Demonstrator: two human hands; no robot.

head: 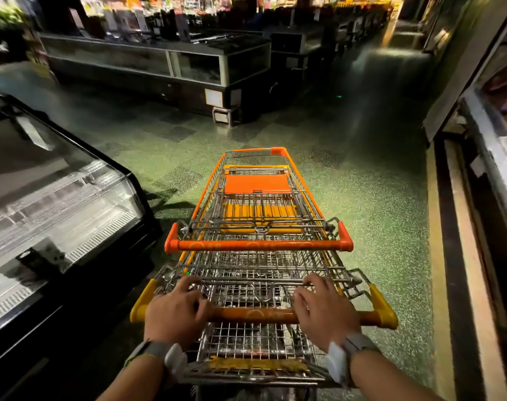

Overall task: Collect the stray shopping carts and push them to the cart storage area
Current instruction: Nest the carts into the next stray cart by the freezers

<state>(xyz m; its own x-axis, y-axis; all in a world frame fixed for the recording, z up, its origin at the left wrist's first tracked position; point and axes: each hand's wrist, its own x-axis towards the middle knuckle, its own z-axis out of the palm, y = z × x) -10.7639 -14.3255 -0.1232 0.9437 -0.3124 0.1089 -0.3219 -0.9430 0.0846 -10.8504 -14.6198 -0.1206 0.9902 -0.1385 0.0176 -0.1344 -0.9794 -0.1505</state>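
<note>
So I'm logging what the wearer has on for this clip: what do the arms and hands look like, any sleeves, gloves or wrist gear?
The left hand and right hand are bare, without gloves. No sleeves show on either forearm. Each wrist carries a grey strap with a whitish, rounded-rectangular device: left band, right band. No rings are visible.

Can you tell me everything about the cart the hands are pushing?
The near cart is a silver wire-mesh basket, empty, with an orange handle bar capped by yellow corner pieces. The left hand and right hand both rest on that bar, fingers curled over it. Its front is pushed into a second cart with an all-orange handle. It stands on a speckled green floor, between a glass freezer case and a cooler wall.
</note>
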